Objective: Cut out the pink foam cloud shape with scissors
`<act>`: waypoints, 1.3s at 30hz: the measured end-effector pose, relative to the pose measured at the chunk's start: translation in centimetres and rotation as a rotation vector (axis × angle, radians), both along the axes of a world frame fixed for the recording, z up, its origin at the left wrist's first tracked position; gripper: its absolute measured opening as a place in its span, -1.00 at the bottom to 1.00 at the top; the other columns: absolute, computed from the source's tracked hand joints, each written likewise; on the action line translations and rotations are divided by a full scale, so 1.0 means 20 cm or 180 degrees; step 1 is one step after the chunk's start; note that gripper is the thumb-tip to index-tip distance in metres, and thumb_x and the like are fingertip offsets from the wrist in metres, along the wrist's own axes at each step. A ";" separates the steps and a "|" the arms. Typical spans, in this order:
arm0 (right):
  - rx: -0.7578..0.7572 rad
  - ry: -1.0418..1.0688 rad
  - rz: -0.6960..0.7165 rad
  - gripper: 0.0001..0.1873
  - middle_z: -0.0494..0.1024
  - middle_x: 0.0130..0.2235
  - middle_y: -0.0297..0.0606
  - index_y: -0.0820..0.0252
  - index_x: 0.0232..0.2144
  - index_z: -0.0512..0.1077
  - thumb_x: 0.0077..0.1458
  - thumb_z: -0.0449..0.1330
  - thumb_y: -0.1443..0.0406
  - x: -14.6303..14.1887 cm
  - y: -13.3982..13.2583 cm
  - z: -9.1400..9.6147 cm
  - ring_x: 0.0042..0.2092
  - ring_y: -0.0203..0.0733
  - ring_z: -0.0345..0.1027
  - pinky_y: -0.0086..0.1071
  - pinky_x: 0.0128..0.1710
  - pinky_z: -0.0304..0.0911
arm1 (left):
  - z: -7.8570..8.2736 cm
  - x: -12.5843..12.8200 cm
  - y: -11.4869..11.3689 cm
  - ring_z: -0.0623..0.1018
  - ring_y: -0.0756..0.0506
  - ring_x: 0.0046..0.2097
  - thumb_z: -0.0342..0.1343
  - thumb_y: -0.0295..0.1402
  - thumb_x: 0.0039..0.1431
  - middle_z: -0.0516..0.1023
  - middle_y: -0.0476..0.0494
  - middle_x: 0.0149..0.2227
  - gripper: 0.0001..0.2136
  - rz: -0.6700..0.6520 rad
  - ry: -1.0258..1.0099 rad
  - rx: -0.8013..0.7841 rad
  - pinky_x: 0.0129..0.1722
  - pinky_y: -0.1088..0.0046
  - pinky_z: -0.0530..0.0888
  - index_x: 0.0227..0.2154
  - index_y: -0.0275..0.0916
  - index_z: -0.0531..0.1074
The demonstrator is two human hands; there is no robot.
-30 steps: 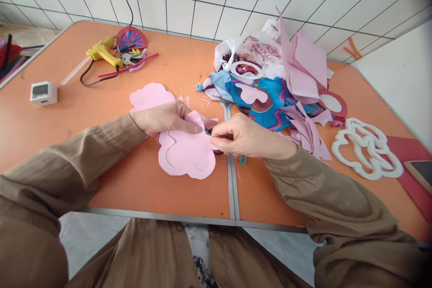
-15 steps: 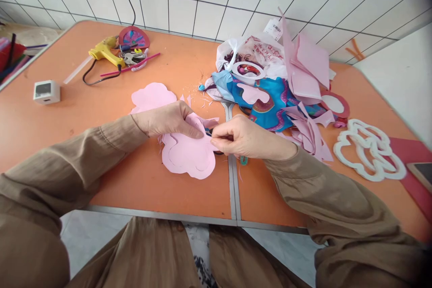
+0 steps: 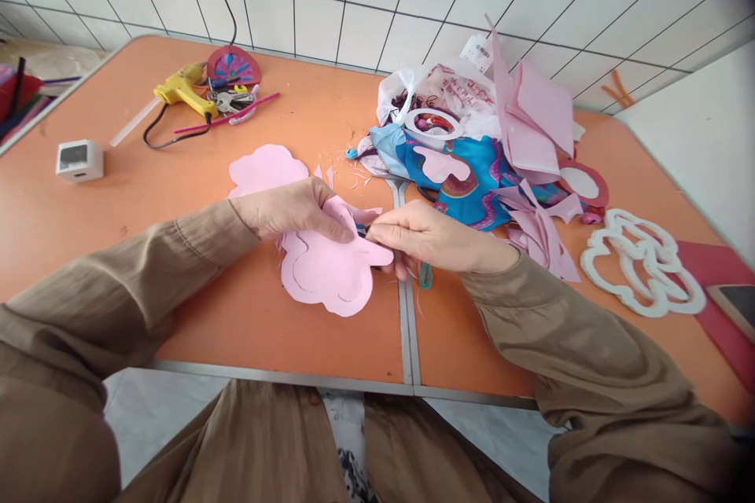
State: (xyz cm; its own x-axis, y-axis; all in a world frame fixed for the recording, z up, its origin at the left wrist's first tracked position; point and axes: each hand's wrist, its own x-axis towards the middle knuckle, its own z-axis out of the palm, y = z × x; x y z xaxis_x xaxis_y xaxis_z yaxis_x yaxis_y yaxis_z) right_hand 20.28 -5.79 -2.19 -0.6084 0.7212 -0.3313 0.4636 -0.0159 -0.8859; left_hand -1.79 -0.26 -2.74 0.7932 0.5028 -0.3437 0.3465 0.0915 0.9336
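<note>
Orange desk (image 3: 118, 196) fills my view, with a heap of pink offcuts (image 3: 531, 126) beyond the right hand. Between the hands lies the pink sheet (image 3: 324, 275), a cloud outline drawn on it. The left hand (image 3: 289, 208) pinches its upper edge. The right hand (image 3: 430, 236) is closed around the scissors (image 3: 425, 277), with the blades at the sheet's top. One cut cloud (image 3: 265, 167) sits just beyond the left hand. My read is that the trimming is only partly done, because the lower lobes have their full margin outside the line.
</note>
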 end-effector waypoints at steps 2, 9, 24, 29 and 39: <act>-0.0033 0.0176 -0.0055 -0.63 0.52 -0.53 -0.31 0.27 -0.44 0.44 0.28 0.05 0.14 0.01 0.01 0.00 -0.60 -0.38 0.37 -0.51 -0.60 0.27 | 0.00 0.00 0.00 0.60 -0.11 -0.28 0.30 -0.37 0.03 0.65 -0.12 -0.40 -0.89 0.0015 0.0045 -0.0183 -0.32 0.48 0.46 -0.47 -0.32 0.64; 0.0035 0.0219 -0.0184 -0.62 0.53 -0.55 -0.28 0.28 -0.47 0.45 0.23 0.12 0.11 0.01 0.01 -0.01 -0.57 -0.33 0.42 -0.49 -0.57 0.30 | 0.01 0.00 -0.01 0.55 -0.05 -0.31 0.29 -0.41 0.03 0.62 -0.05 -0.46 -0.89 0.0128 -0.0032 -0.0230 -0.39 0.56 0.39 -0.55 -0.32 0.60; -0.0119 0.0084 -0.0313 -0.66 0.52 -0.56 -0.32 0.25 -0.53 0.38 0.16 0.21 0.13 0.00 0.01 0.01 -0.63 -0.39 0.38 -0.53 -0.65 0.29 | 0.00 0.01 0.00 0.52 -0.03 -0.44 0.32 -0.45 -0.07 0.60 -0.07 -0.53 -0.92 0.0357 -0.0076 -0.0245 -0.43 0.50 0.41 -0.62 -0.26 0.60; -0.0050 -0.0025 -0.0365 -0.73 0.55 -0.51 -0.29 0.27 -0.49 0.43 0.12 0.24 0.18 -0.01 0.00 0.01 -0.56 -0.34 0.46 -0.55 -0.62 0.30 | -0.01 0.00 0.01 0.51 -0.02 -0.44 0.34 -0.45 -0.07 0.61 -0.05 -0.50 -0.94 0.0403 -0.0122 -0.0400 -0.42 0.48 0.42 -0.58 -0.28 0.61; 0.0073 -0.0212 -0.0214 -0.80 0.55 -0.51 -0.32 0.24 -0.48 0.44 0.12 0.21 0.24 -0.01 0.00 -0.03 -0.56 -0.34 0.46 -0.54 -0.63 0.28 | -0.02 0.01 0.01 0.46 0.02 -0.49 0.33 -0.39 -0.05 0.58 -0.06 -0.53 -0.90 0.0357 0.0056 -0.0210 -0.49 0.56 0.38 -0.55 -0.33 0.61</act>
